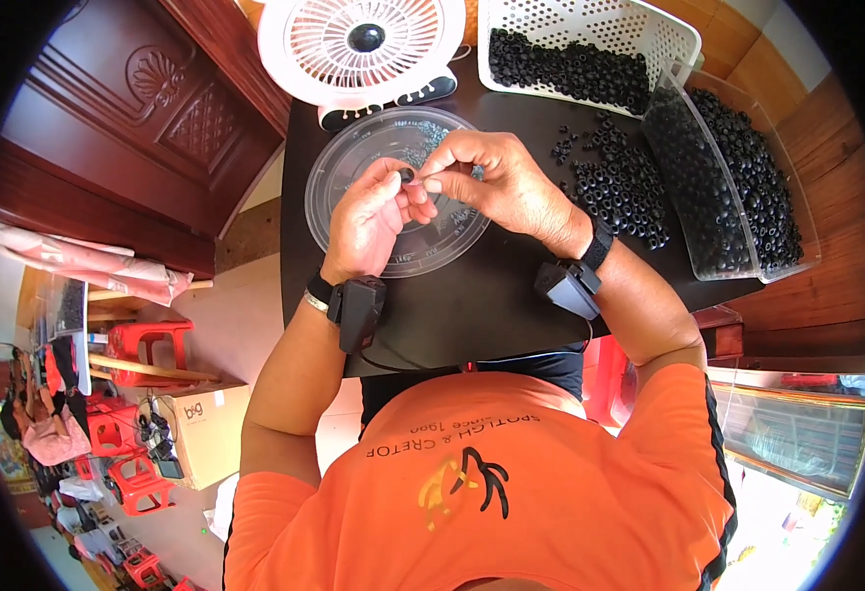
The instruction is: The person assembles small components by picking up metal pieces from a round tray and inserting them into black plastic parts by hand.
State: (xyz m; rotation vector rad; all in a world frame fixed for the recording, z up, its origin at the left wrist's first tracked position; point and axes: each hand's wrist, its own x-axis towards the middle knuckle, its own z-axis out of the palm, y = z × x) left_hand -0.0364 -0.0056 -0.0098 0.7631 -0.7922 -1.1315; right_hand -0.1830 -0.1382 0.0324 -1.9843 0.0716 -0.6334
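Between the thumb and fingers of my left hand point(362, 225) is a small black ring-shaped part point(407, 175). My right hand point(506, 182) meets it from the right, thumb and forefinger pinched together at the part's edge. Whatever those fingertips hold is too small to make out. Both hands are over a clear round plastic tray point(317, 202), where tiny pale bluish pieces point(419, 136) lie scattered, partly hidden by the hands. To the right of my right hand, many black ring-shaped parts point(622, 192) are spread on the dark table point(492, 305).
A white fan point(365, 37) stands behind the tray. At the back right is a white perforated basket point(671, 41) of black parts, with a clear plastic bin point(748, 222) of more beside it. Red stools point(142, 483) and a cardboard box point(214, 433) are on the floor at left.
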